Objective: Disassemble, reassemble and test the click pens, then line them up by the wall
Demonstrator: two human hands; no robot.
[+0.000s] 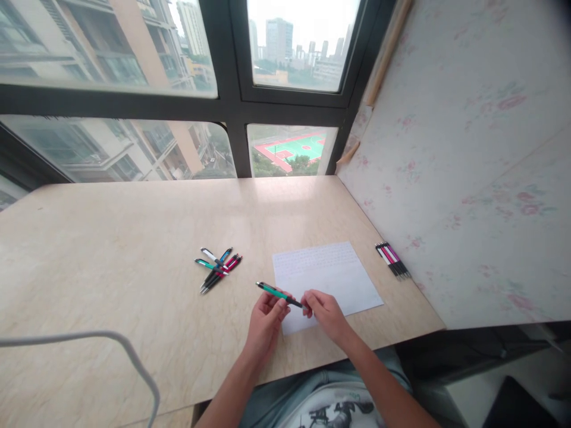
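A green pen (275,291) with a black grip is held at a slant above the lower left part of a sheet of paper (330,276). My left hand (266,321) is closed around the pen's barrel, thumb on top. At the pen's tip end, the curled fingers of my right hand (325,312) are pinched together; they hide the very tip. Lines of handwriting cover the upper part of the sheet, too small to read. To the left of my hands lies a loose, crossed pile of pens (219,270) in white, green, blue, red and black.
Several pens (392,260) lie side by side in a row along the papered wall (468,178) at right. A grey curved tube (129,351) crosses the near left of the marble-patterned tabletop (111,255). Dark-framed windows (238,107) border the far edge.
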